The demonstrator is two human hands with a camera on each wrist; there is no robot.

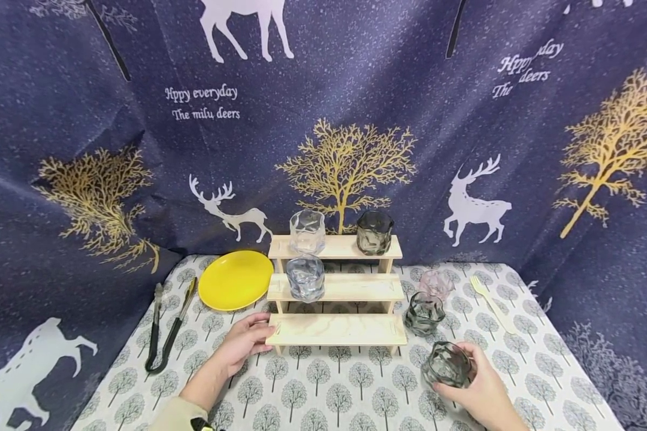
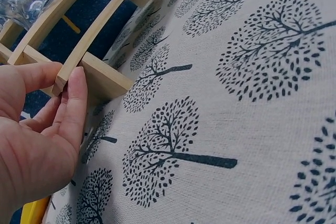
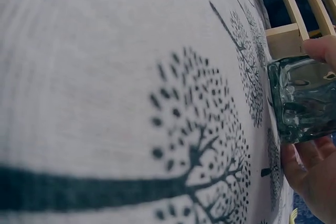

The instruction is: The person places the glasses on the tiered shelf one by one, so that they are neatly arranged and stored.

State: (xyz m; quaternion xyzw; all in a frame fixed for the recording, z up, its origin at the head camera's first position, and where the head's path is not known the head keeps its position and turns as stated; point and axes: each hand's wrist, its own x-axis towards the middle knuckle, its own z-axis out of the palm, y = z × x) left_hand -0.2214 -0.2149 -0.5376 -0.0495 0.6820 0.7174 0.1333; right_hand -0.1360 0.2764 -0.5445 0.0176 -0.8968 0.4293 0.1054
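Observation:
A three-tier pale wooden rack (image 1: 334, 329) stands mid-table. My left hand (image 1: 244, 342) pinches the left end of its lowest shelf; in the left wrist view, thumb and fingers of the left hand (image 2: 47, 124) hold the shelf's edge (image 2: 97, 30). My right hand (image 1: 482, 383) grips a dark grey glass (image 1: 446, 365) right of the rack's front; in the right wrist view the right hand (image 3: 315, 177) has fingers on both sides of the glass (image 3: 304, 100). On the top shelf stand a clear glass (image 1: 307, 232) and a dark glass (image 1: 374, 233); a bluish glass (image 1: 305, 278) is on the middle shelf's left.
Right of the rack, another dark glass (image 1: 424, 314) stands in front of a pinkish glass (image 1: 437, 284). A pale yellow fork (image 1: 493, 304) lies farther right. At the left are a yellow plate (image 1: 235, 280) and black-handled tongs (image 1: 168, 335). A dark blue cloth (image 1: 323, 72) hangs behind.

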